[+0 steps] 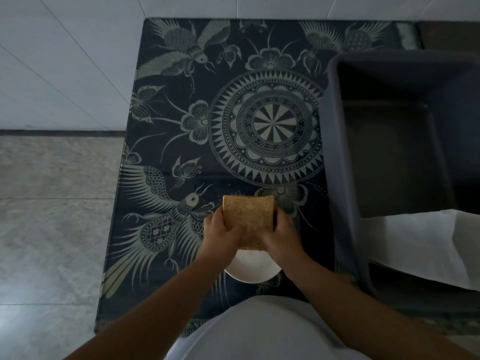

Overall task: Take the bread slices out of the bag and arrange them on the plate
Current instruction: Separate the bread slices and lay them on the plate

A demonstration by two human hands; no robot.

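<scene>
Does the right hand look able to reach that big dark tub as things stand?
Probably yes, but not freely: the right hand and left hand both grip the bread above the plate. The tub sits close on that side, nothing between.

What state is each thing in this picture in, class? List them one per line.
Bread: held up over the plate, gripped at both sides.
Left hand: closed on the bread's left edge.
Right hand: closed on the bread's right edge.
Plate: on the patterned cloth, mostly hidden by the hands.
Grey tub: open-topped, looks empty.
</scene>
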